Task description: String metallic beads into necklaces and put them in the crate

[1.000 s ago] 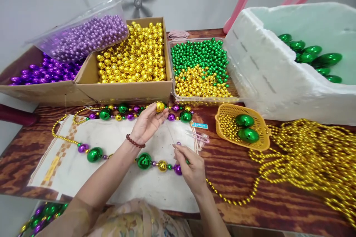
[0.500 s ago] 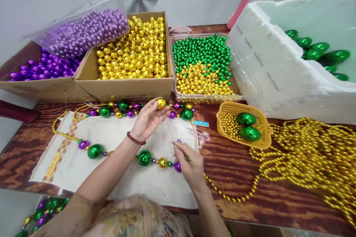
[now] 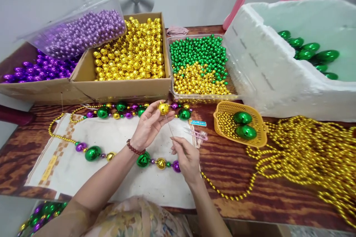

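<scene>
Between the thumb and fingers of my left hand (image 3: 148, 124) is a shiny gold bead (image 3: 163, 108), raised above the white cloth (image 3: 122, 177). My right hand (image 3: 187, 157) pinches the lower end of a thin, straight needle (image 3: 169, 125), whose upper end meets the bead's underside. Whether it has gone into a hole cannot be seen. Under my wrists a bead strand crosses the cloth, with a large green bead (image 3: 93, 153), a gold bead (image 3: 161, 163) and a purple bead (image 3: 176, 166); my left forearm hides part of it. Beyond my left hand lies another strand of mixed beads (image 3: 102, 112).
Behind are cardboard boxes of purple beads (image 3: 44, 67) and gold beads (image 3: 133, 55), and a clear tray (image 3: 204, 96) of green and gold ones. A yellow basket (image 3: 263, 133), pink-handled scissors (image 3: 199, 134), gold bead chains (image 3: 308, 155) and a foam box (image 3: 267, 70) stand rightward.
The needle's upper end has come up to the gold bead as my right hand moved slightly up. My left hand has turned the bead a little. The whole view has shifted slightly.
</scene>
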